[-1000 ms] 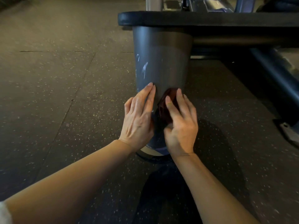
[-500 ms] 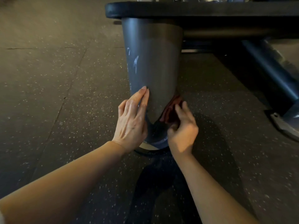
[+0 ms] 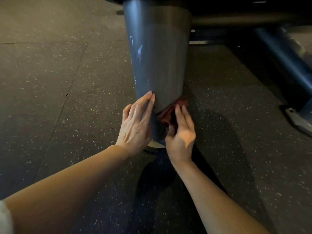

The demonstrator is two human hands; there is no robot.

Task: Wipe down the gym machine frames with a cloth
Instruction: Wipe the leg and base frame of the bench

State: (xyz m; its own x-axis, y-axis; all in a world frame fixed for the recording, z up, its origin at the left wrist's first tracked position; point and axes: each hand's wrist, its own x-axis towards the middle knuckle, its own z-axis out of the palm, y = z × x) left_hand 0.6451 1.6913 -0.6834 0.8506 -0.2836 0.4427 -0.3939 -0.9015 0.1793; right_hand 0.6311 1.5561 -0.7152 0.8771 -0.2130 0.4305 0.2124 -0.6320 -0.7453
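The left hand [image 3: 135, 127] lies flat against the lower left side of the gym machine's frame post [image 3: 157, 53], its fingers straight and close together, the fingertips [image 3: 149, 95] pressed to the painted metal. It holds nothing. Just to its right, the right hand [image 3: 180, 134] presses a dark red cloth [image 3: 170, 114] against the lower right side of the same post. Its fingers reach up over the cloth and the thumb tucks in beneath it, so the cloth seems lightly pinched as well as pressed; the shadow there makes the exact hold hard to read. The cloth is bunched, wedged between the palm and the post, with a fold showing past the fingertips at the post's right edge.

The post is a broad, dark grey-blue tube that widens toward the top of the view, with a few pale scuff marks [image 3: 139, 49] on its left face. A pale foot plate [image 3: 156, 144] shows at its base, between the two wrists. At the top, a dark padded edge [image 3: 236, 4] crosses above the post. To the right, a second frame tube [image 3: 283, 53] slants down to a metal foot [image 3: 298, 119] on the floor. The floor [image 3: 50, 81] is dark speckled rubber matting with visible seams. Both bare forearms enter from the bottom, and a bit of white sleeve [image 3: 5, 217] shows at the lower left corner.
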